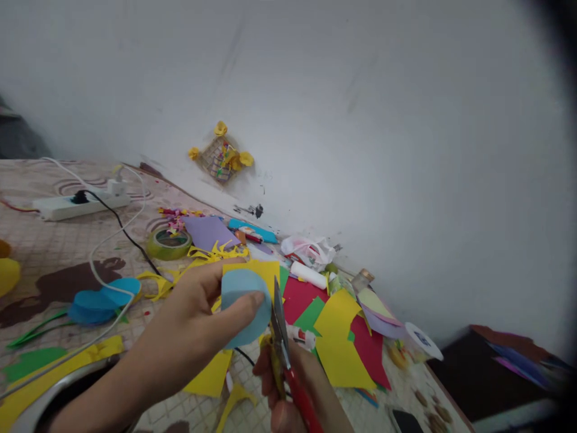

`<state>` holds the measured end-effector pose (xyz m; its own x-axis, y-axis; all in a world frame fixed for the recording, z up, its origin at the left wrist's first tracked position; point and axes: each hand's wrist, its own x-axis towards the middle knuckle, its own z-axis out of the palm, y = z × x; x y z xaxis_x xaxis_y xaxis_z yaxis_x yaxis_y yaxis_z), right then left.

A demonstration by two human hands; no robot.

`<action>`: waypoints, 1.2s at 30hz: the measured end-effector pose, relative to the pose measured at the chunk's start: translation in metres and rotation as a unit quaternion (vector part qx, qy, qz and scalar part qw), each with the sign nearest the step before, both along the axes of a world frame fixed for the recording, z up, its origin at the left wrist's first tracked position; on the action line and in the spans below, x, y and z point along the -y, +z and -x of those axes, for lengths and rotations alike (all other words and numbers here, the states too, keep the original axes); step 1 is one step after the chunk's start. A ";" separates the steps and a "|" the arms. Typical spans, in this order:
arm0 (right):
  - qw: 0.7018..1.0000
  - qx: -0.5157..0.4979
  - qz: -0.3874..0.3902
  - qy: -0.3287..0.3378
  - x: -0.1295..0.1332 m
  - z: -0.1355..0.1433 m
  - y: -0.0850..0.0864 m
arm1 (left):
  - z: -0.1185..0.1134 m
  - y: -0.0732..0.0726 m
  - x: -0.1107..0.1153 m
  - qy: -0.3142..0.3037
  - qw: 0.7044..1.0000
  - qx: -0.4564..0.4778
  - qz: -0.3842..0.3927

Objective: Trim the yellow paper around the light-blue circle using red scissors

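Observation:
A rounded light-blue paper piece (pixel 241 291) lies against a sheet of yellow paper (pixel 270 270). My left hand (pixel 202 325) pinches the two together, its thumb across the blue piece. In my right hand (pixel 288 385) is a pair of scissors (pixel 280 325) with red on the handle, blades pointing up. The blades stand at the right edge of the yellow paper, beside the blue piece. Part of the scissors' handle is hidden by my fingers.
Yellow tape (pixel 169 242), yellow scraps (pixel 220 252), a purple sheet (pixel 210 233), red paper (pixel 301 297) and a plastic bag (pixel 311 251) crowd the table. A power strip (pixel 81 204) with cords lies left. A phone (pixel 406 421) is at the lower right. The wall (pixel 360 120) rises behind.

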<state>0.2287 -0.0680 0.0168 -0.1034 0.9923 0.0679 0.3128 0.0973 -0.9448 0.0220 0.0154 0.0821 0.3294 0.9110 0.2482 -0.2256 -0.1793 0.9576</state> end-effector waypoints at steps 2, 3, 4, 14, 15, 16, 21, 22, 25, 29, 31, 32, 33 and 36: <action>0.999 -0.032 -0.009 -0.012 0.003 0.003 -0.004 | -0.003 0.002 0.002 -0.047 0.998 0.027 0.019; 0.999 -0.048 -0.011 -0.017 0.004 0.004 -0.005 | -0.004 0.003 0.003 -0.068 0.996 0.041 0.028; 0.998 -0.059 -0.010 -0.019 0.005 0.004 -0.006 | -0.005 0.004 0.003 -0.082 0.995 0.048 0.035; 0.997 -0.069 0.028 0.022 -0.003 0.003 -0.001 | -0.005 0.001 0.003 -0.070 0.996 0.052 0.011; 0.998 -0.054 0.028 0.021 -0.003 0.001 0.000 | -0.005 0.002 0.003 -0.076 0.996 0.053 0.013; 0.999 -0.040 0.023 0.018 -0.003 -0.001 0.000 | -0.005 0.003 0.004 -0.081 0.995 0.053 0.014; 1.000 0.009 -0.007 0.011 -0.004 -0.009 -0.005 | -0.003 0.007 0.004 -0.098 0.994 0.055 0.019; 1.000 0.017 -0.011 0.016 -0.004 -0.009 -0.006 | -0.003 0.006 0.004 -0.098 0.993 0.057 0.021; 1.000 0.021 -0.020 0.008 -0.001 -0.006 -0.006 | -0.004 0.005 0.004 -0.080 0.995 0.055 0.013; 0.998 0.022 -0.046 -0.034 0.006 0.001 -0.005 | -0.004 0.005 0.004 -0.052 0.998 0.037 0.007; 0.998 0.026 -0.051 -0.039 0.007 0.003 -0.005 | -0.003 0.004 0.004 -0.047 0.998 0.028 0.007; 0.998 0.023 -0.047 -0.038 0.007 0.003 -0.005 | -0.002 0.004 0.005 -0.043 0.999 0.022 0.009; 0.998 0.018 -0.045 -0.037 0.007 0.003 -0.006 | -0.002 0.003 0.005 -0.041 0.999 0.018 0.010; 0.999 -0.012 -0.034 -0.026 0.006 0.004 -0.009 | -0.001 0.002 0.005 -0.042 0.999 0.016 0.009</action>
<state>0.2249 -0.0736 0.0083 -0.0486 0.9893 0.1378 0.2967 0.1460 -0.9437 0.0232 0.0104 0.0843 0.3966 0.8850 0.2438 -0.2703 -0.1412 0.9524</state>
